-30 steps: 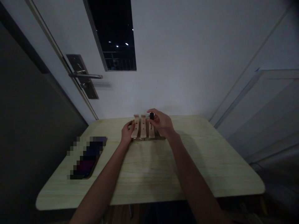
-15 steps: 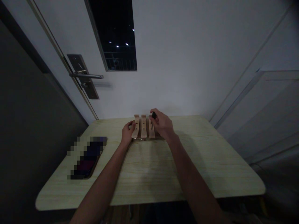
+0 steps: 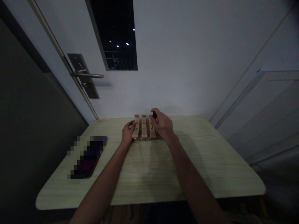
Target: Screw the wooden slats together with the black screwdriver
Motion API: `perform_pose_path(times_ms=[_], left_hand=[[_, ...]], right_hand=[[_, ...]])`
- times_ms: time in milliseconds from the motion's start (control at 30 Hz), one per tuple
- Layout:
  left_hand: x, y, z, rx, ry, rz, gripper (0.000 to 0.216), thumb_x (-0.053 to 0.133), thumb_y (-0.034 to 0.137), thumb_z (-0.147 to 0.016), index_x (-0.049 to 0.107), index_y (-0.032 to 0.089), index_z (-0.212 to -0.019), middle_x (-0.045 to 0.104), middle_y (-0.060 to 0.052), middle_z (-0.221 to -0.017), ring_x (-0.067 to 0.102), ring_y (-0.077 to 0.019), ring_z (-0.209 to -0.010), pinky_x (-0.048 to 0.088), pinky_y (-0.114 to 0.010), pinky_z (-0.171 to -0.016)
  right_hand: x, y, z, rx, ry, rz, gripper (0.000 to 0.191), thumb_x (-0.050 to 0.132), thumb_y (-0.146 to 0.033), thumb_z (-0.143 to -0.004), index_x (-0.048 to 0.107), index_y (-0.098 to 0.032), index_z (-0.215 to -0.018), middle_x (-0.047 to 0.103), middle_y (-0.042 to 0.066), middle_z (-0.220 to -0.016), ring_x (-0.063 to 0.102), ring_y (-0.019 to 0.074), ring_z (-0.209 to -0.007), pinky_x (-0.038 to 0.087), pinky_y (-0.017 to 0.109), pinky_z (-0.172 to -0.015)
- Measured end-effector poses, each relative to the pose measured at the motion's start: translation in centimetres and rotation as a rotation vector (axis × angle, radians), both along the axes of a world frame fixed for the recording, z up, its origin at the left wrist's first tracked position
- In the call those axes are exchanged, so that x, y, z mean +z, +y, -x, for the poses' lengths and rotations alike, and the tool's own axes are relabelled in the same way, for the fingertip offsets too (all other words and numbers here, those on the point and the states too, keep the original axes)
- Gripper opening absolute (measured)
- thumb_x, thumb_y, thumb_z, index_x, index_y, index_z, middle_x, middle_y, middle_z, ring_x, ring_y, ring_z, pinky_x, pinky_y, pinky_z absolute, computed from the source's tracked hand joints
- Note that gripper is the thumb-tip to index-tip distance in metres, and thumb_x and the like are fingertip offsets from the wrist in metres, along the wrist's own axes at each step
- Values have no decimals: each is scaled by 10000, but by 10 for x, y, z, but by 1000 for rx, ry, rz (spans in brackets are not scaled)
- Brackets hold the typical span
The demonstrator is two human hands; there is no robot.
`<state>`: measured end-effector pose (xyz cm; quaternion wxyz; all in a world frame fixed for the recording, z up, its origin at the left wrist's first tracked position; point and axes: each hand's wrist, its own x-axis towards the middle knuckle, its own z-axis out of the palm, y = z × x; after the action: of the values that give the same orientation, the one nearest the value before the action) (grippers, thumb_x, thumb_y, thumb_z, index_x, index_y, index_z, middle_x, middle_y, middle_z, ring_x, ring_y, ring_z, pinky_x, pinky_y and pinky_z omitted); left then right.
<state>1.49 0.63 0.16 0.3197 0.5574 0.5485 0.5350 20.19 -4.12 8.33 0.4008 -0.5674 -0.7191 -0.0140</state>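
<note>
A small wooden rack, seemingly a coat rack, lies on the table with several pale upright pieces, three of them in plain sight: a left piece [image 3: 136, 132], a middle piece [image 3: 144, 133] and a right piece [image 3: 152, 133]. Each has an upturned far end, and dark screw holes show on them. My left hand [image 3: 127, 132] is closed around the rack's left end. In my right hand [image 3: 163, 124] is a screwdriver [image 3: 154, 114], its black handle pinched between fingers and its shaft pointing down onto the right piece. My right hand hides the rack's right end.
The pale wood-grain table [image 3: 144, 174] stands against a white door [image 3: 177, 62] with a metal handle [image 3: 91, 75]. On the table's left side lies a dark phone [image 3: 93, 155], partly blurred by pixels.
Hardly anything differs. My left hand stays at the rack's left end, and the screwdriver stays on the right piece; the view has shifted very slightly.
</note>
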Motion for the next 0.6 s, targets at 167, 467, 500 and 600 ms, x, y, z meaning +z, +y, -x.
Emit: perform_pose_path(times_ms=[167,467,500,600], left_hand=[[0,-1,0,6,24,-2,469,560,426,-805,616,83,-1121,642,-179,-1160,597,-278,-1084,458,-428,-950],[0,0,0,4,40,-12,478,559,431,-809,614,77,-1126,634,-188,-1169,592,-287,-1092,450,-433,-963],[-1,1,0,8,40,-15,465,558,426,-811,617,85,-1121,638,-181,-1166,591,-283,-1093,449,-432,-963],[-1,1,0,20,40,-17,435,560,422,-810,629,109,-1104,646,-161,-1158,593,-272,-1089,449,-423,-965]], right_hand=[[5,-5,1,56,6,49,401,461,-282,-867,484,-276,-1267,659,38,-919,556,158,-683,405,276,-619],[2,2,-3,361,147,35,511,393,-94,-827,458,-253,-1308,620,48,-1170,586,182,-969,471,332,-821],[2,3,-4,382,154,32,485,402,-94,-827,485,-263,-1274,626,36,-1154,586,176,-956,470,325,-820],[3,3,-5,394,167,28,377,459,-147,-840,529,-266,-1191,636,29,-1097,582,164,-878,464,304,-789]])
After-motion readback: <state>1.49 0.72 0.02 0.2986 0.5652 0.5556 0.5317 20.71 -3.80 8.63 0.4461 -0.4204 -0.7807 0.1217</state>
